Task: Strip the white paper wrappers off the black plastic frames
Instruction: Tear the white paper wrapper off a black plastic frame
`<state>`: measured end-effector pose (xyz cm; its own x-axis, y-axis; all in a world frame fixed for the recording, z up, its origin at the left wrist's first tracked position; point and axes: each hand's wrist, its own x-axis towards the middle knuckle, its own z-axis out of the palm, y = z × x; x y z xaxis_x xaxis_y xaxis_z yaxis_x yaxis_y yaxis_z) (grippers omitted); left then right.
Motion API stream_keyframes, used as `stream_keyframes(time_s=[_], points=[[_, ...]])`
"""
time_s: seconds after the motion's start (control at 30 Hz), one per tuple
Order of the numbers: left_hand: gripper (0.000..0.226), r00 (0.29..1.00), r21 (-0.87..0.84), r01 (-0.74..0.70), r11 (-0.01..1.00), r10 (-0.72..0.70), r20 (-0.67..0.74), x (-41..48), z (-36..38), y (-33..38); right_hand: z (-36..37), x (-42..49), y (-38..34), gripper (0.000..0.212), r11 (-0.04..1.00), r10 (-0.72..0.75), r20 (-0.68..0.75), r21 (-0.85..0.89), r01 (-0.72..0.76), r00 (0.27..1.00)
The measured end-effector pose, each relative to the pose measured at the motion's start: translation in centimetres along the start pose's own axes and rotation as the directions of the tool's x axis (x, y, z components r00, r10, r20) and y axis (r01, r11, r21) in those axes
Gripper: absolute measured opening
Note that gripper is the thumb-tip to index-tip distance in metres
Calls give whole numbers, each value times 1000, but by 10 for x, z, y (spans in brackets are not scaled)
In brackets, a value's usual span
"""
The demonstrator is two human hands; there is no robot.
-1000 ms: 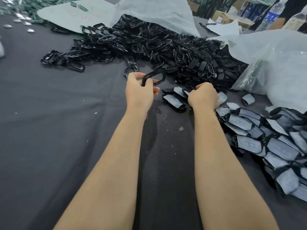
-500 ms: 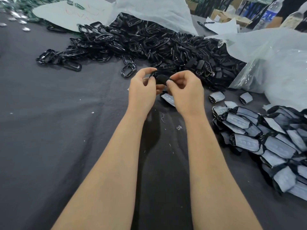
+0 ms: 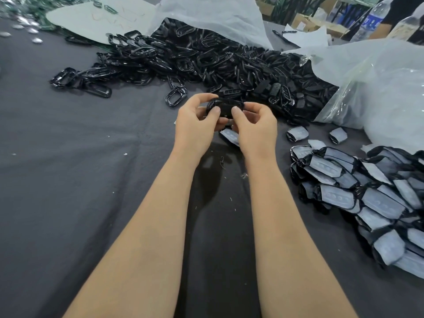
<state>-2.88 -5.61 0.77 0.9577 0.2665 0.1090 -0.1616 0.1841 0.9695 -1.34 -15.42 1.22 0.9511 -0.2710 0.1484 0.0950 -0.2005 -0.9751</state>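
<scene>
Both hands hold one black plastic frame (image 3: 226, 107) just above the dark cloth, in front of the big heap of bare black frames (image 3: 206, 63). My left hand (image 3: 197, 125) pinches its left end and my right hand (image 3: 257, 127) pinches its right end, thumbs on the near side. Whether any white paper is on this frame I cannot tell. A wrapped frame (image 3: 230, 135) lies on the cloth just under my hands. A pile of frames in white paper wrappers (image 3: 367, 198) lies at the right.
Two loose wrapped pieces (image 3: 297, 133) sit between my hands and a clear plastic bag (image 3: 378, 88) at the right. A single bare frame (image 3: 175, 97) lies left of my hands. Water bottles (image 3: 371, 19) stand at the far right. Dark cloth (image 3: 68, 180) covers the table.
One second ago my left hand held a bare frame alone while my right hand was down at the wrapped frames. The hands then came together and now both pinch one black frame.
</scene>
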Motion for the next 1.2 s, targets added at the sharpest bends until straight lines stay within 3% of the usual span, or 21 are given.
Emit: stream_keyframes(time_s=[0.07,0.13,0.37,0.5,0.67,1.2], points=[[21,1000,1,7,1000,-7,3,0,1,0,-1,1,0,17,985,84,47,149,-90,995],[20,1000,43,-6,999,6,3,0,1,-1,-1,1,1,15,978,82,58,185,-91,995],[20,998,206,-56,977,59,-8,1,0,-4,-3,0,6,15,997,-28,58,66,24,998],[19,999,43,32,999,-32,1,2,-1,-3,-5,2,4,15,993,-18,106,120,5,994],[18,989,-179,150,972,-148,26,3,-2,-1,-7,4,0,8,897,109,230,397,-196,967],[17,986,-289,165,943,-159,44,3,-2,3,-9,4,1,7,856,148,278,445,-264,949]])
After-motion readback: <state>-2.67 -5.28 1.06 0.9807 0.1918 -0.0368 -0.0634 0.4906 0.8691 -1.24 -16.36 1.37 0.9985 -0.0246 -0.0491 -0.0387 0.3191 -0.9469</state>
